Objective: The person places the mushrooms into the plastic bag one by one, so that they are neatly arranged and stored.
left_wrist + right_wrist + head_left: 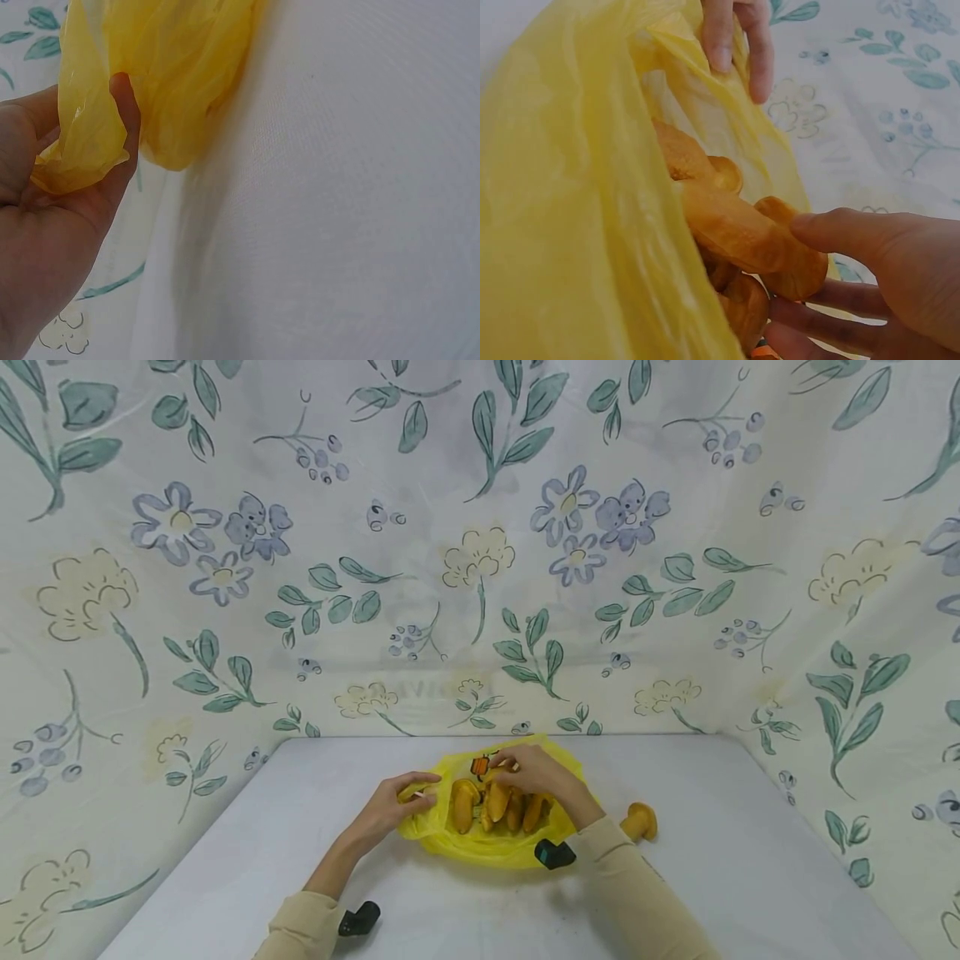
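Note:
A yellow plastic bag lies on the table with its mouth spread, and several orange-brown mushrooms show inside. My left hand holds the bag's left rim, the film caught between thumb and fingers, as the left wrist view also shows. Over the bag's opening, my right hand pinches one mushroom by its rounded end, the thumb on one side and fingers on the other. The mushroom's other end is still among those in the bag. Another mushroom lies on the table, right of the bag, partly hidden by the right sleeve.
The white table meets a flower-printed cloth at its back and sides. An orange printed mark shows on the bag near the right fingers. Dark wrist-worn devices sit by both sleeves.

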The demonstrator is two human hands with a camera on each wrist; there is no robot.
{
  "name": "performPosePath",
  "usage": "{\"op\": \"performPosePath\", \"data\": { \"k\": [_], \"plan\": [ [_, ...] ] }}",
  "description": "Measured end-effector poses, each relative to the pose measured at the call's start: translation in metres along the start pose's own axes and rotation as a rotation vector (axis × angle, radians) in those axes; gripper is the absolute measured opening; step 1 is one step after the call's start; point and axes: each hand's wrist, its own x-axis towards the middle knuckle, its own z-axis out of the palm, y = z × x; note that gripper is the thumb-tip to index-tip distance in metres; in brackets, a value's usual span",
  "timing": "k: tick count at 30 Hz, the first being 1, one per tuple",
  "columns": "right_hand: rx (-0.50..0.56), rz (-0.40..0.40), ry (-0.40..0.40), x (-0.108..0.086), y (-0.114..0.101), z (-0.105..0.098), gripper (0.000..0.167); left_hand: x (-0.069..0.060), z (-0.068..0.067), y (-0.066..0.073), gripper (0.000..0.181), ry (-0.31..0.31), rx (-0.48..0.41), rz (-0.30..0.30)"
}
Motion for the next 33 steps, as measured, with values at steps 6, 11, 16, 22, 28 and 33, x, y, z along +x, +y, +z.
{"op": "performPosePath", "data": {
  "k": [6, 11, 16, 22, 28, 33],
  "plan": [
    [-0.010, 0.015, -0.007, -0.0005, -0.0007, 0.0002, 0.026, 0.0010, 0.0008, -0.0014, 0.040, 0.007, 0.008, -0.007],
    [-0.018, 0.034, -0.021, -0.0014, -0.0008, -0.0001, 0.025, 0.0008, 0.0005, -0.0004, 0.041, 0.005, 0.008, -0.004],
    [-0.007, 0.032, -0.029, -0.0021, 0.0004, 0.0004, 0.027, 0.0003, -0.0004, 0.0012, 0.040, -0.001, 0.001, -0.001],
    [-0.007, 0.012, -0.032, -0.0030, 0.0016, 0.0013, 0.029, 0.0001, -0.0006, 0.0008, 0.040, -0.004, 0.002, -0.001],
    [-0.005, 0.003, -0.029, -0.0052, 0.0012, 0.0008, 0.030, 0.0009, 0.0000, -0.0014, 0.040, 0.001, 0.010, -0.002],
    [0.005, 0.000, -0.022, -0.0071, 0.0016, -0.0006, 0.033, -0.0001, 0.0018, 0.0035, 0.038, 0.015, 0.012, -0.014]
  ]
}}
